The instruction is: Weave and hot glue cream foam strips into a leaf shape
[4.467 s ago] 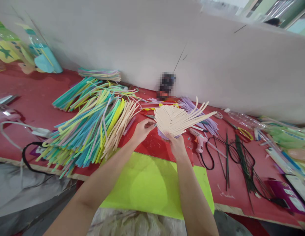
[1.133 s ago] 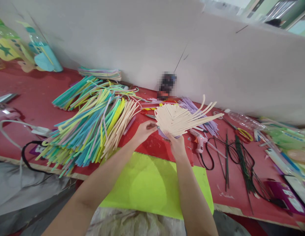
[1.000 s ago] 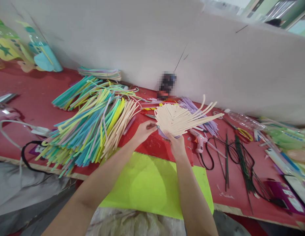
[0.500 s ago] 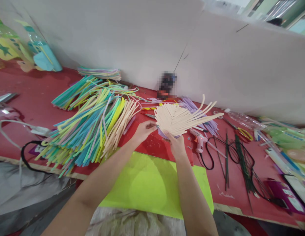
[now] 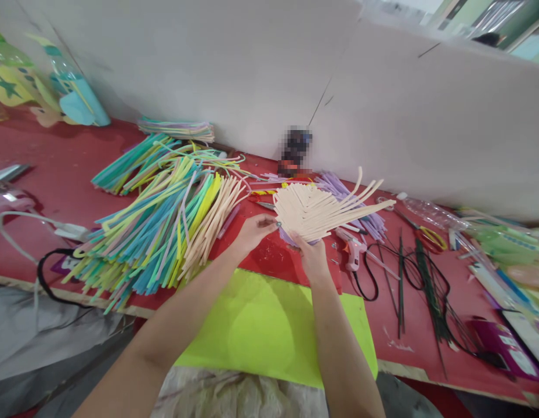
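Observation:
A cream leaf-shaped piece made of pipe cleaners point(image 5: 304, 203), laid in a herringbone pattern, is held above the red mat. Its long loose ends fan out to the right. My right hand point(image 5: 313, 255) grips its lower edge, thumb on top and the other fingers hidden underneath. My left hand point(image 5: 257, 229) has its fingers pinched together at the piece's left edge, with a small shiny speck at the tips that I cannot make out. Something purple point(image 5: 287, 237) shows under the piece, between the hands. A pink glue gun point(image 5: 354, 249) lies just right of my right hand.
Piles of coloured pipe cleaners point(image 5: 156, 226) spread over the left of the red table point(image 5: 69, 148). Purple pipe cleaners point(image 5: 376, 223), yellow-handled scissors point(image 5: 432, 237), a clear bottle point(image 5: 434, 213) and dark green stems point(image 5: 427, 284) lie to the right. A lime-green sheet point(image 5: 269, 325) covers the front edge.

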A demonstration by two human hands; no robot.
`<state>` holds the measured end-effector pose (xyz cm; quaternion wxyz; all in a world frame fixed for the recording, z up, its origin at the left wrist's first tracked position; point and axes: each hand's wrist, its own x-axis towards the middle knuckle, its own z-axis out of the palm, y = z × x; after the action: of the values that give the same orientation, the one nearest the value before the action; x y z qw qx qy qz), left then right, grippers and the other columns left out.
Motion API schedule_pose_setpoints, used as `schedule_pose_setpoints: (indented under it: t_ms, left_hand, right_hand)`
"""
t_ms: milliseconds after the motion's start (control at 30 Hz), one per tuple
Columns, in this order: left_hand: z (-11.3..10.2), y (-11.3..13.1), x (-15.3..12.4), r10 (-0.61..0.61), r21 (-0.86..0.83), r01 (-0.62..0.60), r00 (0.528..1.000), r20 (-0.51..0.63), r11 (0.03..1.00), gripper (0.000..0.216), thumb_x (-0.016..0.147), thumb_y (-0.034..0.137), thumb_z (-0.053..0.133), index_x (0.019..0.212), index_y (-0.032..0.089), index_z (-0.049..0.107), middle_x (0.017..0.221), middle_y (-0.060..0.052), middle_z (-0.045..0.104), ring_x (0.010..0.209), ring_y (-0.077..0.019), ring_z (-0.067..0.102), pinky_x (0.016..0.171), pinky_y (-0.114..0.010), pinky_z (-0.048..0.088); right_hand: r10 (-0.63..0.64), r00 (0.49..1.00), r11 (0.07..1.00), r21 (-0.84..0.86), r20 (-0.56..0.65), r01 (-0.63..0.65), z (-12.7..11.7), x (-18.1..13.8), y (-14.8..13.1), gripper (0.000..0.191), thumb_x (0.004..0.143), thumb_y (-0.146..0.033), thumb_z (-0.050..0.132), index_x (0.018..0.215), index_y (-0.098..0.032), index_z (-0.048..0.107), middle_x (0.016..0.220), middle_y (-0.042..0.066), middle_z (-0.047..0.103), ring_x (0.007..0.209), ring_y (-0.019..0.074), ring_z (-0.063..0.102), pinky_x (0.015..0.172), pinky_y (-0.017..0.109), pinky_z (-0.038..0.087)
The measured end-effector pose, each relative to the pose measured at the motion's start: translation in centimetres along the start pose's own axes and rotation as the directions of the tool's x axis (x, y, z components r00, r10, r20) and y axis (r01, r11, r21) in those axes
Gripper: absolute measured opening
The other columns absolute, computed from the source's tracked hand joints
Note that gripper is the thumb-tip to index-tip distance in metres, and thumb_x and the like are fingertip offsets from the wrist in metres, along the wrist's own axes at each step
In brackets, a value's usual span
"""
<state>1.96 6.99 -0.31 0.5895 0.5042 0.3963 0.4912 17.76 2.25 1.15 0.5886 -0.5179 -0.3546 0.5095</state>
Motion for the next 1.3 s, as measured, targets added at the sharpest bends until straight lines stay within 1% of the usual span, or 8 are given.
schedule_pose_setpoints:
  t_ms: [133, 267, 367, 467, 700, 900, 1000, 1300]
  left_hand:
    - [0.06, 0.11, -0.12, -0.029, -0.02, 0.029, 1.0, 0.0, 0.999, 0.033, 0.06, 0.04, 0.077, 0.08, 0.016, 0.066, 0.081, -0.002, 0.069, 0.078, -0.0149, 0.062, 0.084, -0.032, 0.047]
    - [0.05, 0.4, -0.26, -0.079, -0.041, 0.08, 0.997, 0.022, 0.996, 0.041, 0.059, 0.041, 0.079, 0.089, 0.015, 0.069, 0.087, -0.005, 0.072, 0.079, -0.0167, 0.064, 0.081, -0.032, 0.048]
    - [0.03, 0.57, -0.36, -0.102, -0.053, 0.104, 0.994, 0.034, 0.993, 0.044, 0.058, 0.042, 0.08, 0.091, 0.014, 0.072, 0.093, -0.007, 0.073, 0.083, -0.0185, 0.064, 0.083, -0.033, 0.048]
    - [-0.01, 0.51, -0.38, -0.113, -0.066, 0.115, 0.993, 0.03, 0.991, 0.044, 0.057, 0.043, 0.081, 0.089, 0.014, 0.074, 0.091, -0.007, 0.074, 0.083, -0.0184, 0.064, 0.085, -0.033, 0.047]
    - [-0.05, 0.41, -0.34, -0.126, -0.096, 0.127, 0.992, 0.014, 0.987, 0.04, 0.055, 0.04, 0.082, 0.085, 0.015, 0.075, 0.082, -0.005, 0.074, 0.075, -0.0153, 0.063, 0.082, -0.031, 0.046]
    - [-0.01, 0.69, -0.42, -0.131, -0.107, 0.131, 0.991, 0.005, 0.986, 0.036, 0.054, 0.038, 0.082, 0.081, 0.015, 0.075, 0.078, -0.003, 0.073, 0.072, -0.0141, 0.062, 0.081, -0.03, 0.046]
    - [-0.03, 0.75, -0.46, -0.128, -0.105, 0.128, 0.992, 0.007, 0.986, 0.036, 0.054, 0.038, 0.082, 0.081, 0.016, 0.075, 0.078, -0.003, 0.073, 0.072, -0.014, 0.062, 0.082, -0.03, 0.045]
    - [-0.05, 0.85, -0.54, -0.115, -0.061, 0.115, 0.993, 0.009, 0.992, 0.042, 0.058, 0.044, 0.08, 0.087, 0.015, 0.076, 0.085, -0.006, 0.075, 0.079, -0.0177, 0.064, 0.083, -0.032, 0.046]
  right_hand:
    - [-0.001, 1.0, 1.0, 0.012, 0.002, 0.001, -0.02, -0.02, 0.0, 0.049, 0.056, -0.035, 0.083, 0.1, -0.02, 0.071, 0.101, 0.005, 0.074, 0.082, 0.0206, 0.07, 0.059, 0.029, 0.06]
    - [-0.001, 1.0, 1.0, 0.03, 0.004, 0.001, -0.09, 0.01, 0.05, 0.049, 0.055, -0.032, 0.084, 0.1, -0.02, 0.071, 0.101, 0.004, 0.074, 0.082, 0.0197, 0.069, 0.058, 0.028, 0.06]
    - [0.005, 1.0, 0.999, 0.037, 0.004, -0.005, -0.18, 0.08, 0.15, 0.047, 0.054, -0.032, 0.084, 0.098, -0.02, 0.072, 0.098, 0.004, 0.074, 0.081, 0.0194, 0.069, 0.058, 0.028, 0.06]
    - [0.008, 1.0, 1.0, 0.03, 0.002, -0.008, -0.23, 0.1, 0.24, 0.048, 0.054, -0.033, 0.084, 0.098, -0.02, 0.072, 0.1, 0.004, 0.074, 0.08, 0.0198, 0.069, 0.059, 0.029, 0.06]
    - [0.001, 1.0, 1.0, 0.004, 0.027, -0.001, -0.17, 0.02, 0.17, 0.048, 0.055, -0.035, 0.084, 0.099, -0.02, 0.072, 0.098, 0.005, 0.074, 0.082, 0.0223, 0.069, 0.063, 0.035, 0.061]
    - [-0.005, 1.0, 1.0, 0.022, 0.025, 0.004, -0.13, 0.0, 0.16, 0.048, 0.056, -0.033, 0.084, 0.1, -0.021, 0.071, 0.1, 0.004, 0.074, 0.082, 0.0208, 0.069, 0.06, 0.032, 0.06]
    - [0.002, 1.0, 1.0, 0.029, 0.027, -0.003, -0.16, 0.05, 0.23, 0.047, 0.055, -0.033, 0.084, 0.099, -0.02, 0.071, 0.097, 0.003, 0.074, 0.079, 0.0199, 0.069, 0.059, 0.031, 0.06]
    - [0.024, 1.0, 0.999, 0.042, 0.002, -0.024, -0.16, 0.05, 0.01, 0.045, 0.054, -0.032, 0.084, 0.096, -0.021, 0.072, 0.097, 0.002, 0.074, 0.08, 0.0187, 0.069, 0.057, 0.027, 0.059]
